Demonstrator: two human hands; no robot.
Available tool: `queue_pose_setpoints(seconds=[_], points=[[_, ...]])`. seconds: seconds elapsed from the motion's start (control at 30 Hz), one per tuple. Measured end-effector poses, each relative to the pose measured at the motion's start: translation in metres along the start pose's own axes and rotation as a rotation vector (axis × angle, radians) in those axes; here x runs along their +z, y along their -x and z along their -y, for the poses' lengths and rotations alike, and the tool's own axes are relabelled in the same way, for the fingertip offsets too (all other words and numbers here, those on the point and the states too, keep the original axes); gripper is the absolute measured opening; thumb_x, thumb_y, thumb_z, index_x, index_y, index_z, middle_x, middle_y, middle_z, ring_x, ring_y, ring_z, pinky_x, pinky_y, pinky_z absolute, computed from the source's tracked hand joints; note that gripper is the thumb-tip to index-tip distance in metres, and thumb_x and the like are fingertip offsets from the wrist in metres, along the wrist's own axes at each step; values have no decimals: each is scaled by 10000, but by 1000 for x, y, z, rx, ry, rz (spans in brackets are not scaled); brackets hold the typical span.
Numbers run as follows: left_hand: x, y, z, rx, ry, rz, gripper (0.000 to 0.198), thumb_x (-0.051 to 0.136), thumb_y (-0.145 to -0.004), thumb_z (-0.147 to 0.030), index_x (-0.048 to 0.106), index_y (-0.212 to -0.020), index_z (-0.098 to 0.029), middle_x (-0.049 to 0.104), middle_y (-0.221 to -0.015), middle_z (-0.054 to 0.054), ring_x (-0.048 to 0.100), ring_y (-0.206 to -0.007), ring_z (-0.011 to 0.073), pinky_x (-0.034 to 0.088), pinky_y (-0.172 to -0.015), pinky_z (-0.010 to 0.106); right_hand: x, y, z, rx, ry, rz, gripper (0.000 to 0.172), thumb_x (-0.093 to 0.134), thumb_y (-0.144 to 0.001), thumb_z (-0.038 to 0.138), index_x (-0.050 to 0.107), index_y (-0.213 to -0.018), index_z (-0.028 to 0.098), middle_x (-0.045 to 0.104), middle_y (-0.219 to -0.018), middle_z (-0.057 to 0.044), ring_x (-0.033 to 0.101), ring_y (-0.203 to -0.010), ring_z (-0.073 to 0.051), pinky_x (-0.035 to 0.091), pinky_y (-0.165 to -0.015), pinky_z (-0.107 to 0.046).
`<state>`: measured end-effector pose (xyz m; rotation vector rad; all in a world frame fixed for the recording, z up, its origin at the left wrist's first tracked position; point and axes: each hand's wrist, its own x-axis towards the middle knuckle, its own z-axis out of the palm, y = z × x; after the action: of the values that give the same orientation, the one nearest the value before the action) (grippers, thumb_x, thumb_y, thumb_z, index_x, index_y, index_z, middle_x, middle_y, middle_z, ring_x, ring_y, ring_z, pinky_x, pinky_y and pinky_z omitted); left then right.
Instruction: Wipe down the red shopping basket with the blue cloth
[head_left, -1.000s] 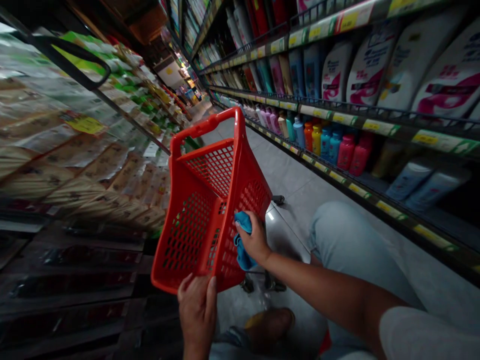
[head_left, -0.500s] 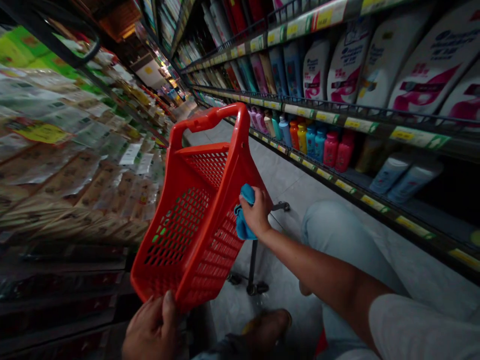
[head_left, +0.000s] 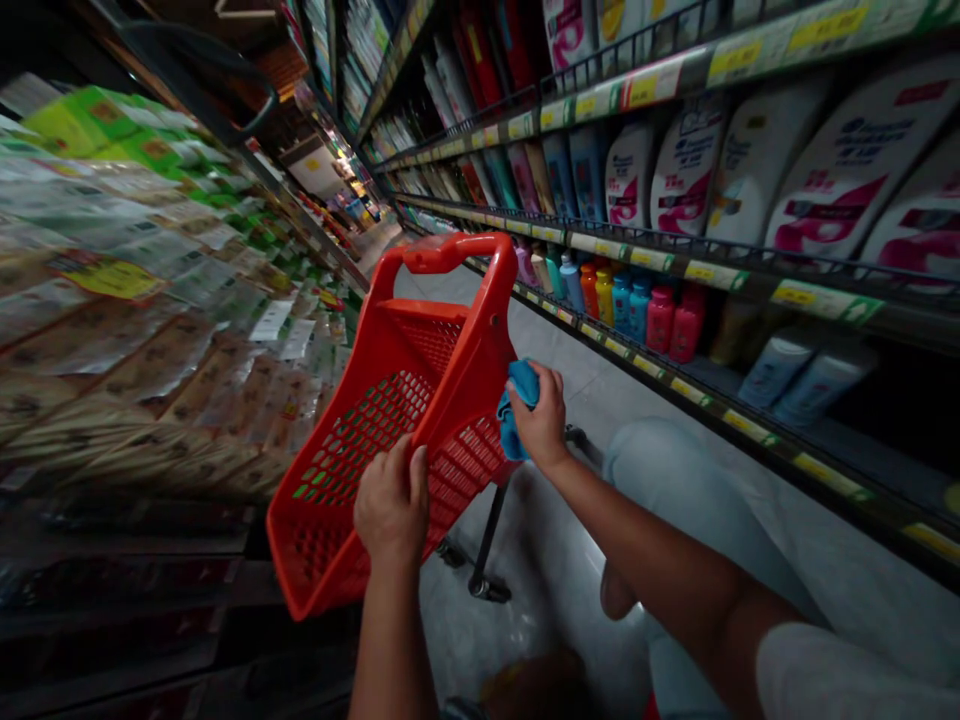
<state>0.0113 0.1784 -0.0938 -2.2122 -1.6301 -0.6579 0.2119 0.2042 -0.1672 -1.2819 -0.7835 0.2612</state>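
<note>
A red plastic shopping cart (head_left: 469,365) stands tilted across the middle of the view, its basket walls full of holes. My left hand (head_left: 394,500) is closed over the cart's near side rim, fingers inside and thumb along the top. In my right hand (head_left: 541,410) is a bunched blue cloth (head_left: 516,412), pressed against the outer side wall near the handle end. Part of the cloth is hidden by my fingers. The cart's inside holds nothing that I can see.
Shelves of shampoo bottles (head_left: 832,190) line the right side, with small coloured bottles (head_left: 660,318) lower down. Packaged goods (head_left: 112,340) hang on the left, close to the cart. Dark cart legs and a caster (head_left: 491,588) stand on the grey floor, near my bent knee (head_left: 660,480).
My left hand has moved from the cart's near end corner up to the middle of its side rim. The cart's handle end and my right hand with the cloth appear slightly farther right.
</note>
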Motion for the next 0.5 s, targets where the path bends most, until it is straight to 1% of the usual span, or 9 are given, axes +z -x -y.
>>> queue_pose_setpoints(seconds=[0.1,0.17,0.2,0.27,0.3,0.33,0.4,0.43,0.5], points=[[-6,4,7,-27,10,-19,423,403,-999,-495,704,-1086,-211,684,-903,72,610,-868,212,417,-755,308,6,-23,27,-161,-64,-76,450,593,-942,412,525,-1340,214,540,-1296,-134,536,-1251,-237,424,-1125,-430],[-11,5,10,-35,27,-22,401,412,-996,-487,702,-1047,-215,686,-892,66,617,-871,204,420,-761,299,6,-19,29,-203,-67,-30,456,588,-946,412,528,-1356,220,519,-1342,-140,509,-1291,-241,400,-1145,-435],[-13,5,12,-35,40,-20,392,412,-994,-482,700,-1025,-219,686,-884,62,619,-866,199,422,-761,295,4,-9,21,-175,-63,-1,457,584,-945,407,531,-1359,221,515,-1359,-144,499,-1304,-246,389,-1152,-443],[-16,5,16,-37,67,-12,382,404,-989,-471,692,-959,-223,683,-854,54,619,-841,190,424,-748,287,-3,18,-9,-5,-52,52,457,576,-935,405,541,-1348,213,529,-1361,-153,504,-1298,-254,385,-1145,-462],[-16,5,18,-42,78,-8,382,398,-987,-467,684,-919,-222,678,-835,51,615,-823,186,423,-739,284,-7,33,-28,140,-54,50,451,579,-919,417,559,-1311,195,562,-1314,-155,532,-1255,-256,401,-1125,-465],[-17,5,21,-52,84,-5,385,392,-984,-464,671,-878,-221,668,-811,47,608,-802,182,418,-726,282,-11,47,-46,289,-53,46,424,579,-899,435,591,-1238,181,614,-1219,-146,570,-1186,-258,430,-1090,-468],[-18,5,25,-85,86,0,398,386,-979,-467,633,-791,-219,636,-755,38,583,-747,171,398,-686,275,-17,65,-71,428,-54,64,380,559,-886,468,632,-1098,160,674,-1005,-121,632,-1018,-262,498,-983,-469],[-19,5,27,-105,82,2,408,384,-977,-472,606,-747,-218,616,-725,32,565,-714,164,383,-660,272,-18,68,-75,458,-57,73,375,549,-886,482,638,-1063,164,684,-954,-106,645,-968,-255,515,-949,-456],[-22,2,31,-154,68,4,446,370,-977,-481,533,-656,-219,567,-651,21,515,-628,152,341,-593,269,-16,61,-65,433,-92,89,390,545,-896,497,637,-1098,177,701,-1009,-100,656,-988,-239,514,-955,-418]])
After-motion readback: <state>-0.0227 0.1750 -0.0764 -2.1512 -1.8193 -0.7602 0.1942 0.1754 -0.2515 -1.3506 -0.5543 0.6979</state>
